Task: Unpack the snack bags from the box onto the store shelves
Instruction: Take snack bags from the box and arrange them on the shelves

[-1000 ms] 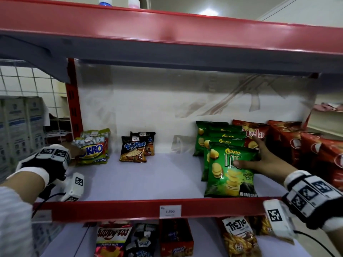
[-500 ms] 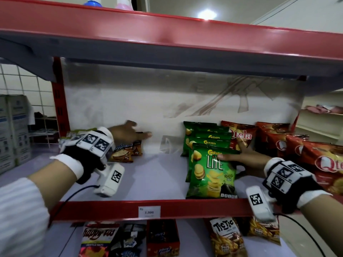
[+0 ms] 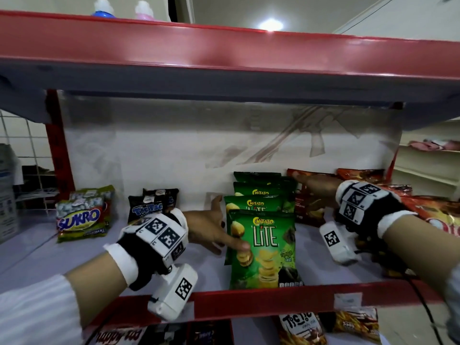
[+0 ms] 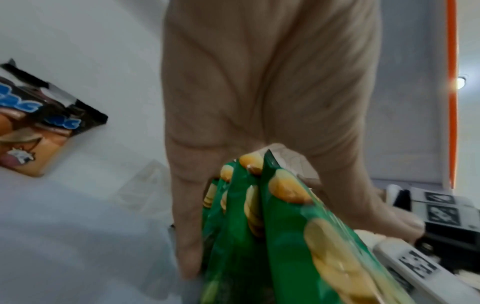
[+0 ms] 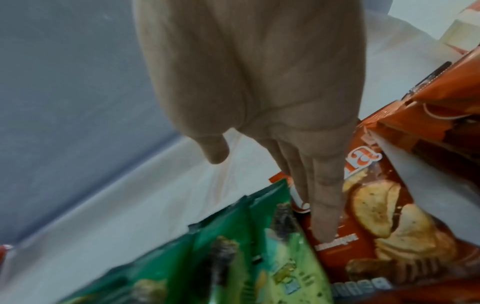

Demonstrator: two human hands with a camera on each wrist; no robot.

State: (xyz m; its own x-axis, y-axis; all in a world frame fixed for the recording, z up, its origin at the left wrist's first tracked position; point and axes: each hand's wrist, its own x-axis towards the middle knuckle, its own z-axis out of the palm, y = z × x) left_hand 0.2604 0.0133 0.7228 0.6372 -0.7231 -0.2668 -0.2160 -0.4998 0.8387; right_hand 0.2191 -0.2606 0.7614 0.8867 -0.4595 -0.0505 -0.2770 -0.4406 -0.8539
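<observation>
Several green Chitato bags (image 3: 262, 247) were gripped at their left edge by the left hand (image 3: 211, 230); the right hand's (image 3: 316, 186) straight fingers were laid on a red Qtela bag (image 5: 376, 216).

- Two bottles (image 3: 124, 9), one blue-based and one pink-based, are seen on the top shelf.
- A wire grid (image 3: 22, 150) is seen at far left.
- A ceiling light (image 3: 270, 24) is lit.
- Price tags (image 3: 347, 300) are stuck on the red rail.
</observation>
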